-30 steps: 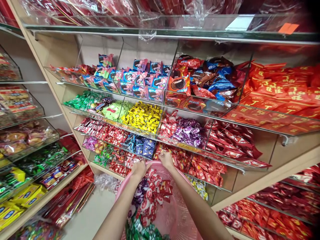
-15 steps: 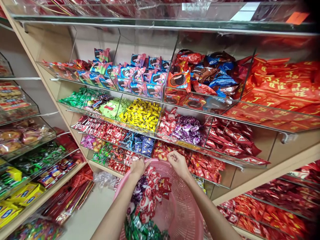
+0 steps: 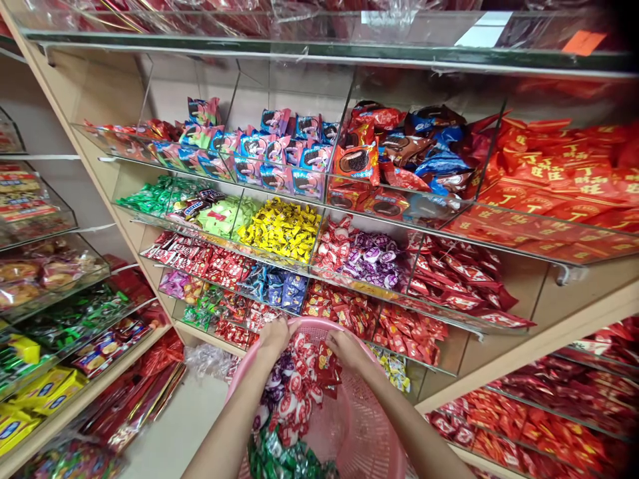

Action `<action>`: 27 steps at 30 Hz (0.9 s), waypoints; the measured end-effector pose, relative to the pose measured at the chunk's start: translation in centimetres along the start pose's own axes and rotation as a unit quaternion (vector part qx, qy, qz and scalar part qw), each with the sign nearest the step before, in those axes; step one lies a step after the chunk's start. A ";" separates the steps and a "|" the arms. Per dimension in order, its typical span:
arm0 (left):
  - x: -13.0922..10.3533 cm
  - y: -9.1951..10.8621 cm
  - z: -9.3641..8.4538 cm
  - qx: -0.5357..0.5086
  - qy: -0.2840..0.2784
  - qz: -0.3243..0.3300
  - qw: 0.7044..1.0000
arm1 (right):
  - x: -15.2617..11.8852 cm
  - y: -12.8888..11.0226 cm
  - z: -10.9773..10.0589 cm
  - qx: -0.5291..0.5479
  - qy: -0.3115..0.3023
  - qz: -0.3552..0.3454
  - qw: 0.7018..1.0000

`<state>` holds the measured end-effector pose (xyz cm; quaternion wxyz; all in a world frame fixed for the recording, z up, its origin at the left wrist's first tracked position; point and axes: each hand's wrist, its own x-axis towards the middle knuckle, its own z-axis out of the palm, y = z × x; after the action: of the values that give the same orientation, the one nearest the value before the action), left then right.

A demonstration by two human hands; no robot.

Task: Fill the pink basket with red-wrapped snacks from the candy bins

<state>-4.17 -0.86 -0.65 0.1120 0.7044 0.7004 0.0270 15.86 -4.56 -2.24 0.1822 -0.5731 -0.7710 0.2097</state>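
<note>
A pink plastic basket (image 3: pixel 367 399) is in front of me, below the shelves. My left hand (image 3: pixel 274 336) grips its far left rim with curled fingers. Inside the basket lie red-and-white wrapped candies (image 3: pixel 299 396), a few purple ones (image 3: pixel 274 382) and a heap of green-wrapped candies (image 3: pixel 284 456). Over the basket's far side, my right hand (image 3: pixel 345 347) is closed, its fingertips at small red candy packets (image 3: pixel 327 366). The fingers partly hide what they hold.
Glass-fronted shelves (image 3: pixel 234 236) rise ahead, divided into bins of candy: yellow candies (image 3: pixel 282 229), purple candies (image 3: pixel 374 256) and red packets (image 3: pixel 339 306) among them. A second shelf unit (image 3: pixel 54 293) stands at the left. Floor (image 3: pixel 170 426) shows left of the basket.
My right hand has come down from the front of the red packet bin into the basket. More red packets show at its fingertips. My left hand stays on the rim.
</note>
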 end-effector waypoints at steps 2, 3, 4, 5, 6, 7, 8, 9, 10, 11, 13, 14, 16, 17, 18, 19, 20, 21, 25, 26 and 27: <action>0.1 0.0 0.1 -0.001 0.002 0.001 1.000 | 0.1 -0.3 0.2 -0.088 0.011 0.014 0.996; 0.1 -0.1 0.1 -0.002 0.003 0.001 1.000 | 0.0 -0.5 0.2 -0.129 0.012 0.022 0.991; 0.1 -0.1 0.1 -0.002 0.004 0.003 1.000 | -0.1 -0.7 0.2 -0.163 0.009 0.030 0.986; 0.1 -0.1 0.1 -0.002 0.004 0.005 1.000 | -0.3 -1.1 0.1 -0.190 0.004 0.037 0.981; 0.1 -0.1 0.1 -0.003 0.002 0.006 1.000 | -0.5 -1.4 0.0 -0.210 -0.001 0.040 0.977; 0.1 -0.1 0.0 -0.002 0.001 0.005 1.000 | -0.8 -1.8 -0.2 -0.223 -0.006 0.044 0.974; 0.1 0.0 0.0 -0.001 0.000 0.004 1.000 | -1.1 -2.1 -0.3 -0.230 -0.008 0.049 0.972; 0.1 0.0 0.0 0.001 0.000 0.002 1.000 | -1.5 -2.5 -0.5 -0.232 -0.008 0.055 0.971; 0.1 0.0 0.0 0.003 0.000 0.001 1.000 | -1.9 -2.8 -0.5 -0.231 -0.007 0.056 0.971; 0.0 0.0 0.0 0.004 0.002 0.001 1.000 | -2.3 -3.1 -0.6 -0.225 -0.007 0.053 0.973; 0.0 0.0 0.1 0.005 0.004 0.006 1.000 | -3.0 -3.4 -0.4 -0.203 -0.015 0.025 0.979; 0.0 0.0 0.1 0.006 0.005 0.008 1.000 | -3.3 -3.4 -0.3 -0.189 -0.020 0.006 0.982; 0.1 0.0 0.3 0.008 0.008 0.010 1.000 | -3.3 -3.3 -0.1 -0.160 -0.020 -0.015 0.987; 0.1 -0.1 0.4 0.010 0.010 0.010 1.000 | -3.1 -3.3 0.0 -0.147 -0.013 -0.016 0.989; 0.1 -0.1 0.4 0.011 0.013 0.010 1.000 | -2.7 -3.2 -0.1 -0.134 0.001 -0.014 0.991; 0.2 -0.1 0.5 0.012 0.016 0.010 1.000 | -2.2 -3.1 -0.2 -0.121 0.020 -0.011 0.992; 0.2 -0.1 0.5 0.012 0.019 0.010 1.000 | -1.4 -3.1 -0.5 -0.108 0.044 -0.005 0.993; 0.2 -0.1 0.5 0.012 0.019 0.009 1.000 | -0.6 -3.0 -0.8 -0.096 0.070 0.002 0.993; 0.2 -0.1 0.3 0.007 0.014 0.004 1.000 | 3.2 -2.7 -1.9 -0.065 0.169 0.077 0.980; 0.1 -0.1 0.3 0.006 0.013 0.003 1.000 | 4.1 -2.5 -2.0 -0.057 0.181 0.098 0.977; 0.1 -0.1 0.2 0.005 0.012 0.003 1.000 | 4.9 -2.4 -2.1 -0.046 0.186 0.115 0.975</action>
<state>-4.19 -0.76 -0.91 0.1005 0.7065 0.6998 0.0324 13.69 -0.25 0.96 0.2705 -0.6949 -0.6610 0.0833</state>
